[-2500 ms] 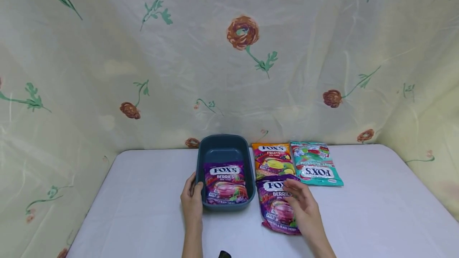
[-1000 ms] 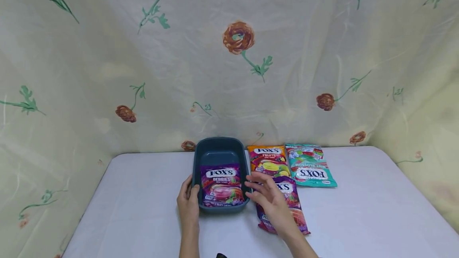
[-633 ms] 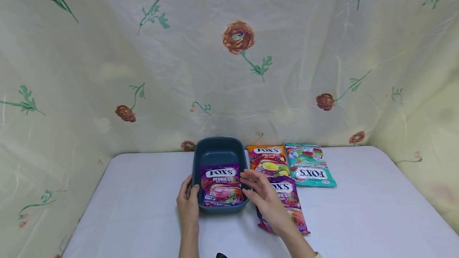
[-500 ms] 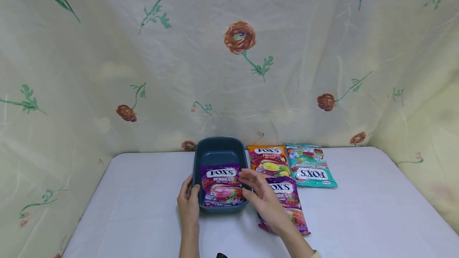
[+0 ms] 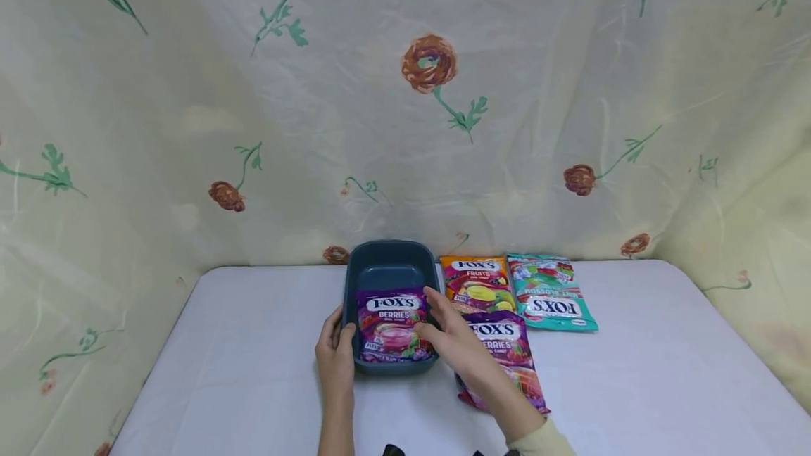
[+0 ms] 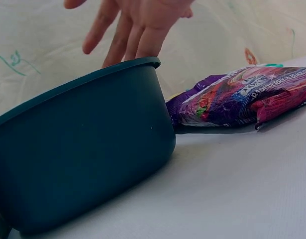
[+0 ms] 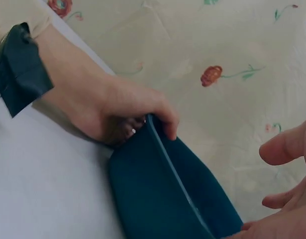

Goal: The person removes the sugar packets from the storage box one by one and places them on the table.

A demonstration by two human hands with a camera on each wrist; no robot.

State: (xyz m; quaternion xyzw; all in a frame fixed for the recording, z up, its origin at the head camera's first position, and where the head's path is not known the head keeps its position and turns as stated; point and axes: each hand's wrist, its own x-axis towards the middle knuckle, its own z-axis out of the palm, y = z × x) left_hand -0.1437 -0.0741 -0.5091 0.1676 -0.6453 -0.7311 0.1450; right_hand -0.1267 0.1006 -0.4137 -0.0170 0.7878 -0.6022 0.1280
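Observation:
A dark blue plastic basin [image 5: 391, 369] stands on the white table, and a purple bag of Fox's Berries candy [image 5: 393, 333] lies in its near part. My left hand [image 5: 336, 354] grips the basin's left side; in the right wrist view the left thumb [image 7: 167, 119] hooks over the rim, fingers outside. My right hand [image 5: 455, 343] is over the basin's right edge, its fingers spread and its tips by the bag inside; contact is unclear. In the left wrist view that right hand [image 6: 138, 25] shows behind the rim, its fingers extended.
Right of the basin, a second purple Berries bag [image 5: 497, 329] lies partly under my right forearm. Behind it are an orange Fruits bag [image 5: 478, 287] and a teal Mint Blossom bag [image 5: 551, 294], turned upside down. A flowered curtain [image 5: 355, 111] rises behind the table.
My right hand has moved left, from the loose Berries bag to over the basin's right edge. The loose bag has turned slightly. My left hand keeps its grip on the basin.

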